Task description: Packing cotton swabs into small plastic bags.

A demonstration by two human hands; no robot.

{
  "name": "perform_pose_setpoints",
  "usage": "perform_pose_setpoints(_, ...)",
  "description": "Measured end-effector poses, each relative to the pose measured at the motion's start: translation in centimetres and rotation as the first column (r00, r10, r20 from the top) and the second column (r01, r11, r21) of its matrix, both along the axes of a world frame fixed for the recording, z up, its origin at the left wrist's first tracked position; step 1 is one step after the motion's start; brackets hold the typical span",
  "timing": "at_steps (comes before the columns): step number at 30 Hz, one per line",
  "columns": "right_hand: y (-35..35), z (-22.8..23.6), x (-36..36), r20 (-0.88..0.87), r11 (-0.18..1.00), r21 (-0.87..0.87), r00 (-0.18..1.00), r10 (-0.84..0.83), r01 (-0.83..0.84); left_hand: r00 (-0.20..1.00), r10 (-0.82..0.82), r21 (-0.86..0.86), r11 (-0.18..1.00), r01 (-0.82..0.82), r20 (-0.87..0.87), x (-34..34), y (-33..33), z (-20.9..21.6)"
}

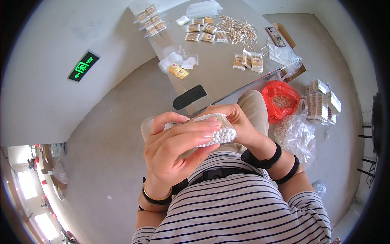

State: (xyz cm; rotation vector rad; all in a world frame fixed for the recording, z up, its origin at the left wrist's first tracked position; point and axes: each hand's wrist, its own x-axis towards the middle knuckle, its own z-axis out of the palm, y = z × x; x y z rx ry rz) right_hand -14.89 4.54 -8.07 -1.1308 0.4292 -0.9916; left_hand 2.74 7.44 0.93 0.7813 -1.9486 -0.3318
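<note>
Close in front of my body I hold a clear bag of cotton swabs [222, 136], its rows of white tips facing up toward me. My left hand [172, 144] lies along the bag's left side, its fingers stretched over the white tips and the thumb beneath. My right hand [237, 122] grips the bag's far right side, with its fingers partly hidden behind it. Beyond the hands, at the table's near edge, lies a black strip with a rounded end [189, 97].
On the grey table [219, 77] lie packed swab packets [202, 31], a heap of loose swabs [237, 30], yellow cards [178, 71] and a phone [275, 36]. Right of my legs, on the floor, stand a red bag of swabs [281, 99], a clear bag [296, 136] and stacked swab packs [321, 101].
</note>
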Motion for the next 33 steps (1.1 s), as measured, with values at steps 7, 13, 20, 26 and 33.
perform_pose_setpoints(7, -0.23, -0.05, 0.04, 0.034, 1.000, -0.013, 0.999, 0.010, -0.010, 1.000, 0.013, 0.018, 1.000, -0.013, -0.003, 0.15, 0.04, -0.03)
perform_pose_setpoints(13, -0.32, 0.18, 0.06, 0.046, 1.000, -0.011, 0.999, 0.016, -0.015, 1.000, 0.017, 0.029, 0.999, -0.017, -0.006, 0.12, 0.11, 0.01)
perform_pose_setpoints(20, -0.20, 0.44, 0.16, 0.048, 1.000, 0.002, 0.999, 0.018, -0.018, 1.000, 0.019, 0.052, 0.998, -0.019, -0.011, -0.01, 0.27, 0.10)
perform_pose_setpoints(26, -0.11, 0.41, -0.05, 0.054, 1.000, 0.021, 0.998, 0.014, -0.016, 1.000, 0.013, 0.011, 1.000, -0.013, -0.012, 0.11, 0.01, -0.17)
perform_pose_setpoints(33, 0.02, 0.34, 0.00, 0.049, 0.999, 0.035, 0.999, 0.014, -0.016, 0.998, 0.017, 0.039, 0.999, -0.015, -0.064, -0.08, 0.32, -0.55)
